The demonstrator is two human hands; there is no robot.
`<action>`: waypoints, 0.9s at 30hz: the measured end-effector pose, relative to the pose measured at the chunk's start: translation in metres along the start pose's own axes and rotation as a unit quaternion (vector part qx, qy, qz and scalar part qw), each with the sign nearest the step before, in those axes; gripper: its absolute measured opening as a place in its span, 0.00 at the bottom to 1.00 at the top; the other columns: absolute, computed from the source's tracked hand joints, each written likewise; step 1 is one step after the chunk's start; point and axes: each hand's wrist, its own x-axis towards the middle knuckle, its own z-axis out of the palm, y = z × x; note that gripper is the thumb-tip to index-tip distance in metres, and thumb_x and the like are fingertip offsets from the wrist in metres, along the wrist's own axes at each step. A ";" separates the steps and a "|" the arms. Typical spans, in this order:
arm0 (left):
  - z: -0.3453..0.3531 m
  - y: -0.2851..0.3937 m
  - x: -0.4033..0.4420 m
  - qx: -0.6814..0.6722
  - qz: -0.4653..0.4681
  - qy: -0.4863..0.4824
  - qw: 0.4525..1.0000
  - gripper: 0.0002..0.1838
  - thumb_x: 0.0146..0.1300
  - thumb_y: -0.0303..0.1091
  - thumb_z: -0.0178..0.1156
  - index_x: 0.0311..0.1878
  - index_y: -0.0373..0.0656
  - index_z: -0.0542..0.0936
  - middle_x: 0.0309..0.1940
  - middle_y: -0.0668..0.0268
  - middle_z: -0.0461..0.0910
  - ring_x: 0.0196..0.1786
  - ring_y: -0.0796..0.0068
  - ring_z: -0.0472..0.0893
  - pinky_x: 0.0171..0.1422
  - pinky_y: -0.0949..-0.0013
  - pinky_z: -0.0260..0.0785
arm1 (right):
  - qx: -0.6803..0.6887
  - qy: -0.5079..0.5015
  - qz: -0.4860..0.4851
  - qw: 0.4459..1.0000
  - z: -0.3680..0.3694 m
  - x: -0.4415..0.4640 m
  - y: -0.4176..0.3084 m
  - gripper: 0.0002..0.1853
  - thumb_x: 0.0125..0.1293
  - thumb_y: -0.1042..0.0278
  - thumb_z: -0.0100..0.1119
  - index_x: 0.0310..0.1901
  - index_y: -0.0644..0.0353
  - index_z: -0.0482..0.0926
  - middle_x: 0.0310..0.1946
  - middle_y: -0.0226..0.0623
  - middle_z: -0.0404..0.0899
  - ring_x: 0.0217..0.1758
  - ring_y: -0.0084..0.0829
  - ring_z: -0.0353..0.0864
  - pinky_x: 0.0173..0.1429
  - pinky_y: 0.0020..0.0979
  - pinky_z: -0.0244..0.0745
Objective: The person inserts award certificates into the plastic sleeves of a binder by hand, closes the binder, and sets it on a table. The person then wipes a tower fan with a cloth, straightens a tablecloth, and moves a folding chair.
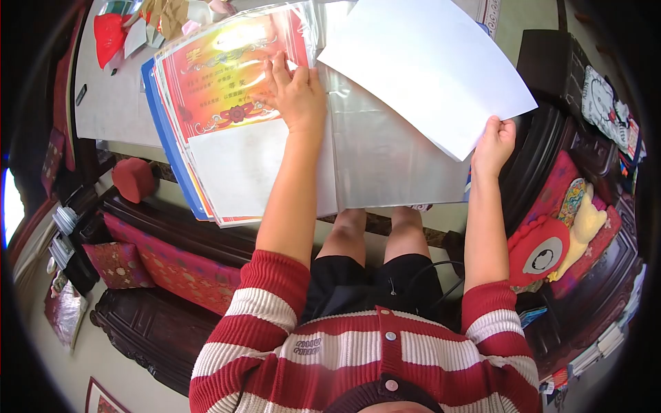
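Observation:
A display book with clear plastic sleeves lies spread on the table, its blue cover (165, 138) showing along the left edge. On its left side is a red and yellow award certificate (213, 76) with Chinese characters, and a white sheet (237, 172) lies below that. My left hand (296, 96) rests flat on the certificate page, fingers spread. A large white sheet of paper (427, 62) is pinched at its lower right corner by my right hand (494, 146). The paper tilts over an empty-looking clear sleeve (399, 151) on the right side.
A red item (110, 38) and crumpled brown paper (165, 17) sit at the table's far left. Dark carved wooden seats with red cushions (172, 265) stand at both sides. A red and yellow plush toy (544, 251) lies on the right seat, below a Hello Kitty bag (600, 96).

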 end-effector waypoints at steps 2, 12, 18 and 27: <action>-0.005 -0.001 0.002 0.002 0.008 -0.002 1.000 0.08 0.57 0.38 0.58 0.27 0.46 0.77 0.59 0.62 0.65 0.67 0.54 0.56 0.62 0.25 0.29 | 0.004 0.003 0.000 1.000 0.000 -0.001 0.001 0.05 0.65 0.75 0.46 0.37 0.68 0.70 0.31 0.32 0.74 0.32 0.17 0.71 0.40 0.20 0.67; -0.020 -0.001 0.004 0.054 0.052 0.017 0.997 0.10 0.54 0.39 0.59 0.23 0.45 0.79 0.50 0.69 0.71 0.60 0.63 0.66 0.62 0.27 0.37 | 0.016 0.011 -0.004 1.000 -0.005 -0.004 -0.003 0.05 0.65 0.75 0.46 0.38 0.69 0.70 0.31 0.32 0.74 0.31 0.17 0.70 0.38 0.19 0.66; -0.027 0.003 0.006 0.037 0.030 0.012 0.999 0.13 0.52 0.43 0.60 0.35 0.45 0.79 0.53 0.64 0.70 0.62 0.59 0.65 0.65 0.31 0.35 | -0.008 0.011 0.009 1.000 -0.012 -0.007 0.005 0.05 0.65 0.76 0.45 0.38 0.68 0.70 0.31 0.31 0.73 0.31 0.17 0.69 0.37 0.19 0.66; -0.025 -0.033 0.022 0.110 -0.104 -0.027 0.988 0.46 0.48 0.58 0.62 0.67 0.47 0.57 0.71 0.57 0.47 0.73 0.54 0.44 0.70 0.40 0.34 | 0.019 -0.003 0.008 1.000 -0.017 -0.005 0.012 0.06 0.66 0.76 0.45 0.40 0.69 0.69 0.36 0.36 0.75 0.36 0.20 0.73 0.44 0.22 0.69</action>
